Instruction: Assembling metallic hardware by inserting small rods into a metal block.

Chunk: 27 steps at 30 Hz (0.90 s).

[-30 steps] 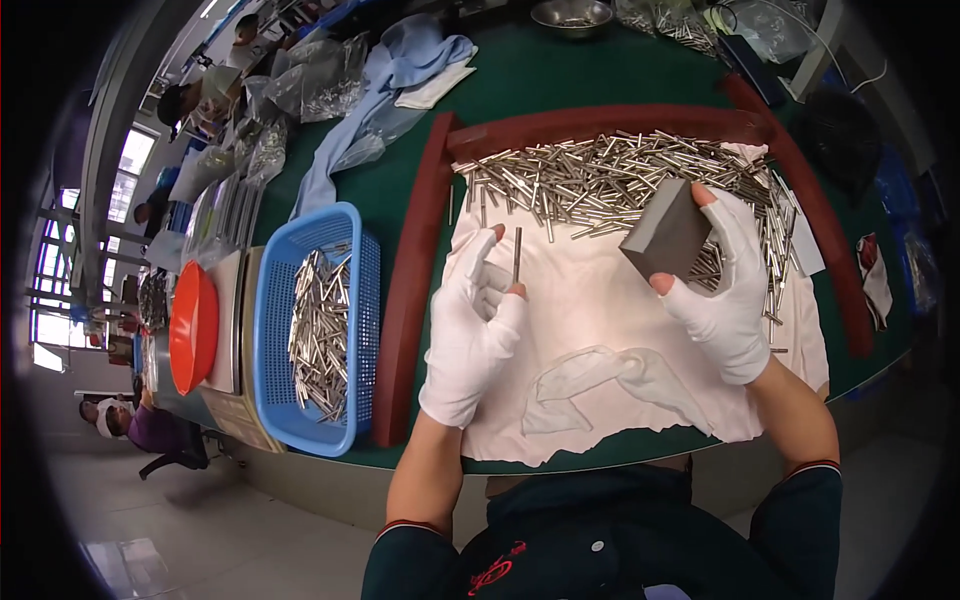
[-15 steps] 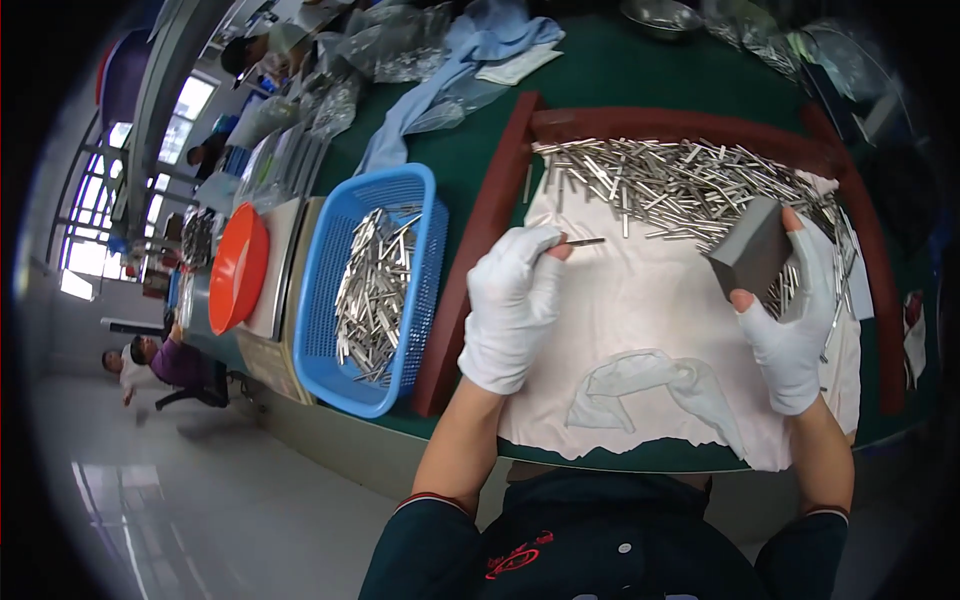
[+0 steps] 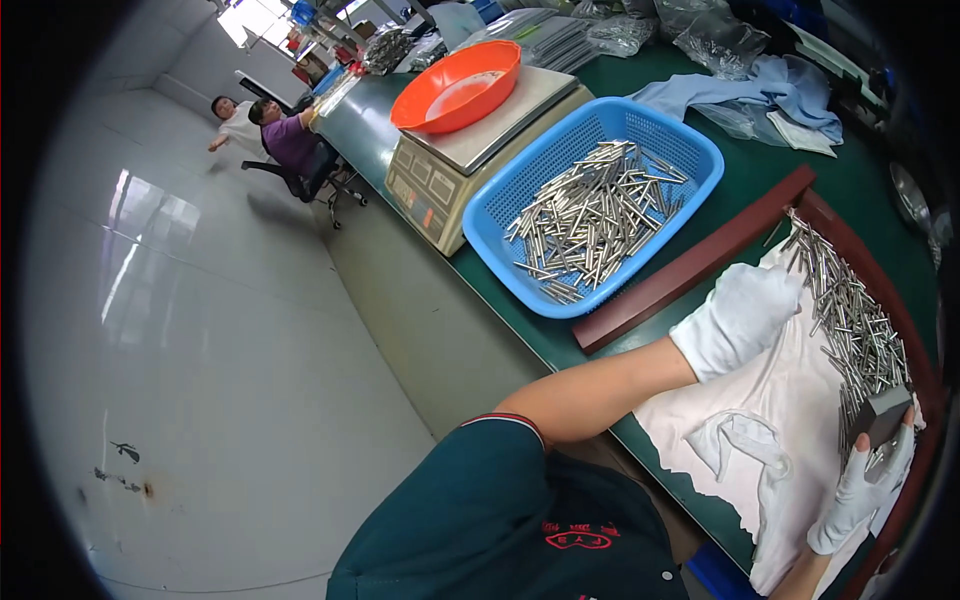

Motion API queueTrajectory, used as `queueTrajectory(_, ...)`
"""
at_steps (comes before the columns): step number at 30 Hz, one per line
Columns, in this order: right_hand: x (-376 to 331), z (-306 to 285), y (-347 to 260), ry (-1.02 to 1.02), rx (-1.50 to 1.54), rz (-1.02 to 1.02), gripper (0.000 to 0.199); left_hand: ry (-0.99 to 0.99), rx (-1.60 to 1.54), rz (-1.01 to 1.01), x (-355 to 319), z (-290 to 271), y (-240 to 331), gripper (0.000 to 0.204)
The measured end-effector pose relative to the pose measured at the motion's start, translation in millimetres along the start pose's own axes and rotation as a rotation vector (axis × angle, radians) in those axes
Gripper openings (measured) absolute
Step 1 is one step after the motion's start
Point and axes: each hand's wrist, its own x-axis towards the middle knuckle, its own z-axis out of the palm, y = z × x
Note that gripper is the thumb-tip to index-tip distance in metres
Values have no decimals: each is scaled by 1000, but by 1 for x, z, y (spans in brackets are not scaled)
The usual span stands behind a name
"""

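Note:
My left hand, in a white glove, rests curled on the white cloth just inside the red-brown wooden frame. Its fingertips lie close to the near end of a pile of thin metal pins, and whether they pinch a pin is hidden. My right hand, also gloved, grips a dark grey block at the right end of the pile. A blue plastic basket full of similar pins stands left of the frame.
A weighing scale carrying an orange bowl stands beyond the basket on the green table. Blue cloth and plastic bags lie farther back. Two people sit at the table's far end, beside a shiny grey floor.
The view has swung left and down toward the floor. My left hand, which held up a thin pin, now lies curled on the cloth near the frame. My right hand still holds the block.

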Motion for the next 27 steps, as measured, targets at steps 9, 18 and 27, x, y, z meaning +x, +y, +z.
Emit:
queueTrajectory(9,1,-6,-2,-57,-78,-36,57,45,-470,27,-4,-1,4,13)
queueTrajectory(18,-1,-1,-9,-57,-113,5,59,-420,-2267,-663,-21,0,8,10)
queueTrajectory(27,15,7,-17,49,11,62,74,-302,-1895,-563,-12,-22,0,33)
